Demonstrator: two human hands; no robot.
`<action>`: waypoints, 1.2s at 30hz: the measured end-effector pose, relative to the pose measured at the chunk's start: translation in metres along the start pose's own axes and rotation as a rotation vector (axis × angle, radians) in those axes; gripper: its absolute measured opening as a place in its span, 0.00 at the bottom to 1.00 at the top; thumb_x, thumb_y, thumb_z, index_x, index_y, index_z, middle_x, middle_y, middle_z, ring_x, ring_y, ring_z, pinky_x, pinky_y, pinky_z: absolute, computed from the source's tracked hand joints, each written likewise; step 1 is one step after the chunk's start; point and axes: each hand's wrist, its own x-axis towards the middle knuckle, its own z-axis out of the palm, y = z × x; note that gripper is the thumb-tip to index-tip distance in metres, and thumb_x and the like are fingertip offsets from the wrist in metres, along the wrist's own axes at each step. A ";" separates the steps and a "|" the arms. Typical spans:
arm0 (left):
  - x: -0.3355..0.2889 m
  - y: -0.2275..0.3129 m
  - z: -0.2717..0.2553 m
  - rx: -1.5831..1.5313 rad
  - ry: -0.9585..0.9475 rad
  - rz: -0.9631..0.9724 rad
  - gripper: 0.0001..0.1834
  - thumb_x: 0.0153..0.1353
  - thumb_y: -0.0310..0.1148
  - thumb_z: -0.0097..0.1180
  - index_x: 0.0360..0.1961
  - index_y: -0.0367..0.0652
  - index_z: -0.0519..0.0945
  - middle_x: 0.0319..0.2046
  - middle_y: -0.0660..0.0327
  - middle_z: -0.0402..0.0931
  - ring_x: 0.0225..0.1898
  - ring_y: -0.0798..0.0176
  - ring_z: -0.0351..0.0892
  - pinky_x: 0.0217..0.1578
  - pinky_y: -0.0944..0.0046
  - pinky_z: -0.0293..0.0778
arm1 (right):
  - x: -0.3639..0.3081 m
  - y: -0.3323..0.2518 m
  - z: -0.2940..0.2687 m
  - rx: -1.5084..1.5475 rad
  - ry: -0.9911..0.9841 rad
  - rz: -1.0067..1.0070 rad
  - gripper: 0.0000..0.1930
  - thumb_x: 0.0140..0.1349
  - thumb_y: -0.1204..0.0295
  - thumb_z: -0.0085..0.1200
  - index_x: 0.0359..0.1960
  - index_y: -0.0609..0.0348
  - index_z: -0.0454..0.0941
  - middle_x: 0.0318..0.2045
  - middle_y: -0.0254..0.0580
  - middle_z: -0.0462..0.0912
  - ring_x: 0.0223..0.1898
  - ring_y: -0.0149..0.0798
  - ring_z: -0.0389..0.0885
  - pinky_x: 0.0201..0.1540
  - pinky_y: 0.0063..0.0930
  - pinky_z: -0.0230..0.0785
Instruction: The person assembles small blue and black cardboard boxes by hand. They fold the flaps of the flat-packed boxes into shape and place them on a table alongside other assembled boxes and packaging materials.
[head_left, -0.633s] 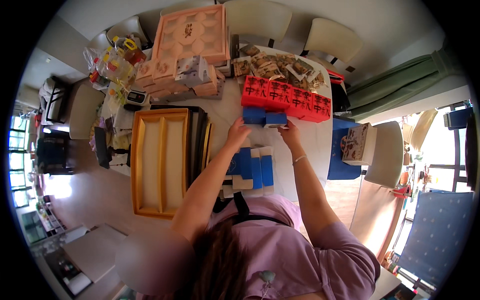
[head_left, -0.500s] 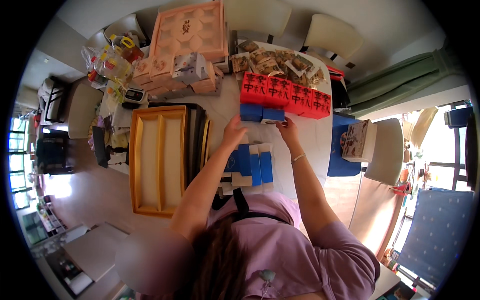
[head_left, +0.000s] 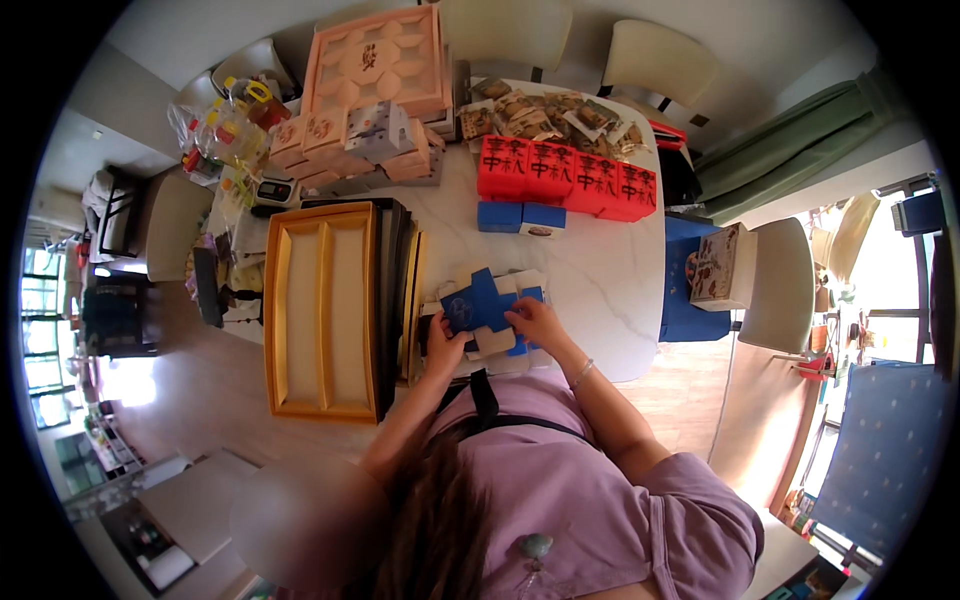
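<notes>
Since the earlier frame, your left hand and right hand have drawn back toward your body, away from the two folded blue boxes, now ahead of both on the bench. Unfolded blue carton blank lies between them: ahead-right of your left, left of your right; neither nearer. Left pinches its lower-left edge, right its right edge. Cross-shaped outline; long axis unclear.

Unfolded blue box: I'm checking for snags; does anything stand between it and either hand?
Nothing visible does: the left hand and the right hand are both on the unfolded blue box, at opposite sides.
</notes>
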 end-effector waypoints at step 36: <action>-0.107 0.186 0.016 -0.376 -0.422 0.306 0.31 0.73 0.55 0.33 0.65 0.40 0.57 0.56 0.57 0.66 0.57 0.68 0.67 0.57 0.68 0.64 | -0.131 -0.119 -0.016 0.441 0.038 -0.487 0.26 0.69 0.68 0.52 0.63 0.67 0.57 0.52 0.44 0.73 0.51 0.30 0.72 0.52 0.23 0.68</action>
